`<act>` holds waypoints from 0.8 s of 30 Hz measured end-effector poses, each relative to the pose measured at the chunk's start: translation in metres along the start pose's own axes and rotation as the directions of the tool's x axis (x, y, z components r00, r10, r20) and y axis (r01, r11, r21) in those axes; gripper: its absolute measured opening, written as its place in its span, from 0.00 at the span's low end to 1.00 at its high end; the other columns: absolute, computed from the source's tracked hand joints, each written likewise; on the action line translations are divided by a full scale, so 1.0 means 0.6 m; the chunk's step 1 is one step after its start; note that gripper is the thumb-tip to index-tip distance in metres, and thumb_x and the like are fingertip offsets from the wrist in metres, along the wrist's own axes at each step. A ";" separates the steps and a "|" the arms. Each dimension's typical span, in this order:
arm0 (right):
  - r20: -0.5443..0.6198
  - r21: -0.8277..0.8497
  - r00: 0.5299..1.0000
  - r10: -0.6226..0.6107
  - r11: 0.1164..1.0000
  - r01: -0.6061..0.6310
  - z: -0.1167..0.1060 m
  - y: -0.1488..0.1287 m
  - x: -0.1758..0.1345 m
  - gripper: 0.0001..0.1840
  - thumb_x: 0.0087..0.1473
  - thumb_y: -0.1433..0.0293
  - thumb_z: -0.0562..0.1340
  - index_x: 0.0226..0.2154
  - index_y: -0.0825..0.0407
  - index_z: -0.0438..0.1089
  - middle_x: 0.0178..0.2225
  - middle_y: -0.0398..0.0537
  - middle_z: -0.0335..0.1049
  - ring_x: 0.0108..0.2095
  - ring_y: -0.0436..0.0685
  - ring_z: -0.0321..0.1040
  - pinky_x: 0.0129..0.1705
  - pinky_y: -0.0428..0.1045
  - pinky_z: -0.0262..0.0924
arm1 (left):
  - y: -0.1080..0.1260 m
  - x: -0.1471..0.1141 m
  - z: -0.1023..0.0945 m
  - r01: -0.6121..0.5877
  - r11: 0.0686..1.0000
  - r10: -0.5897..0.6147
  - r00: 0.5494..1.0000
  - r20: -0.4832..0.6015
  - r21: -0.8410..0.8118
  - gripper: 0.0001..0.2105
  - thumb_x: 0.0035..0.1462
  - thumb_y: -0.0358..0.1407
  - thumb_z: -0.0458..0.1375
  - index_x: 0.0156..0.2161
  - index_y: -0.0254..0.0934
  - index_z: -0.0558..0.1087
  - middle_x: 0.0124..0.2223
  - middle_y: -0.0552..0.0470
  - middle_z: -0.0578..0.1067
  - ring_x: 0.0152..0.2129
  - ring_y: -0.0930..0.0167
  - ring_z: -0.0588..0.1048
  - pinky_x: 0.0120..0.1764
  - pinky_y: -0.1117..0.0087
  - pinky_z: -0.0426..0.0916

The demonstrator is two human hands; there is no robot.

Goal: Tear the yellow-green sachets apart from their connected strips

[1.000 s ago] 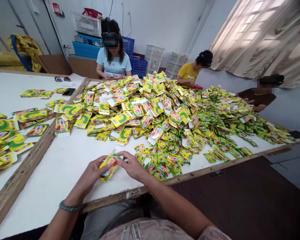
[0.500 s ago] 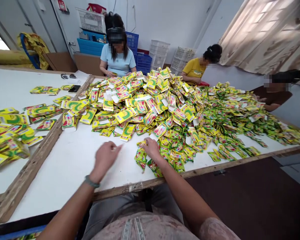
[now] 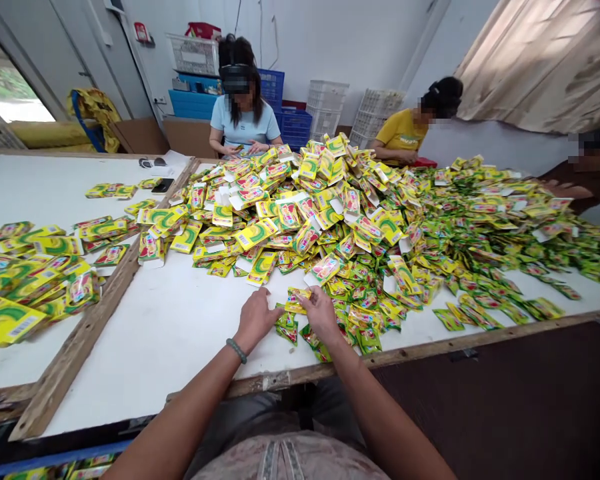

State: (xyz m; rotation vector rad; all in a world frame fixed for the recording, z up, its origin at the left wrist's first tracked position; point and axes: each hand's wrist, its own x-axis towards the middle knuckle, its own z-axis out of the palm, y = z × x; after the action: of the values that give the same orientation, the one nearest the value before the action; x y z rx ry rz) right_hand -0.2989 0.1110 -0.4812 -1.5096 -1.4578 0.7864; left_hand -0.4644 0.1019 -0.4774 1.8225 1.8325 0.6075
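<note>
My right hand [image 3: 321, 312] pinches a small yellow sachet [image 3: 296, 301] by its right end, just above the white tabletop. To its left is my left hand [image 3: 257, 319], wearing a beaded bracelet; its thumb and fingers are apart and nothing shows between them. Beneath the held sachet lie green sachets [image 3: 287, 331], close to my left thumb. More green and yellow sachets [image 3: 367, 337] spread to the right of my right hand. Beyond both hands rises a large heap of yellow and green small boxes [image 3: 257, 233], some with white flaps standing out.
A wooden strip [image 3: 87, 317] divides the table; more yellow boxes [image 3: 55, 267] and a dark phone [image 3: 163, 186] lie left of it. One person [image 3: 245, 117] sits opposite, another in yellow [image 3: 400, 140] farther right, a third at the right edge. Crates [image 3: 327, 107] stand behind.
My left hand has moved right, close to my right hand. My right hand has lifted slightly with the yellow sachet, now plainly in its fingers. The view has shifted a little left.
</note>
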 end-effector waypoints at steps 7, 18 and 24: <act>-0.016 0.062 0.999 0.029 0.998 -0.028 -0.008 0.008 -0.020 0.13 0.44 0.60 0.62 0.29 0.52 0.63 0.22 0.41 0.64 0.24 0.51 0.60 0.26 0.46 0.54 | 0.001 0.007 0.021 0.000 0.988 0.002 1.000 0.013 -0.156 0.11 0.44 0.36 0.61 0.33 0.38 0.64 0.29 0.52 0.70 0.28 0.68 0.70 0.29 0.71 0.59; 0.128 0.004 0.992 -0.022 1.000 0.022 0.026 -0.002 -0.018 0.11 0.47 0.61 0.60 0.27 0.52 0.63 0.19 0.39 0.60 0.22 0.50 0.58 0.23 0.44 0.53 | -0.006 -0.018 0.014 0.156 0.324 -0.041 0.988 0.151 -0.933 0.18 0.42 0.43 0.64 0.34 0.36 0.64 0.20 0.62 0.66 0.17 0.78 0.65 0.24 0.76 0.60; 0.134 0.220 0.990 -0.047 0.975 0.017 0.033 -0.004 -0.024 0.17 0.49 0.60 0.59 0.40 0.52 0.63 0.27 0.44 0.67 0.28 0.53 0.65 0.30 0.47 0.61 | -0.006 -0.006 -0.003 0.120 0.389 0.031 0.989 0.143 -0.914 0.19 0.40 0.40 0.66 0.34 0.37 0.63 0.17 0.64 0.63 0.15 0.77 0.64 0.23 0.76 0.59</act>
State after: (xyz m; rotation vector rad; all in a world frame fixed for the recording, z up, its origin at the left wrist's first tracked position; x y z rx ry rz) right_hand -0.3192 0.0999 -0.4894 -1.2842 -1.4404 1.0139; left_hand -0.4684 0.0983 -0.4780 0.9602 1.0005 1.1558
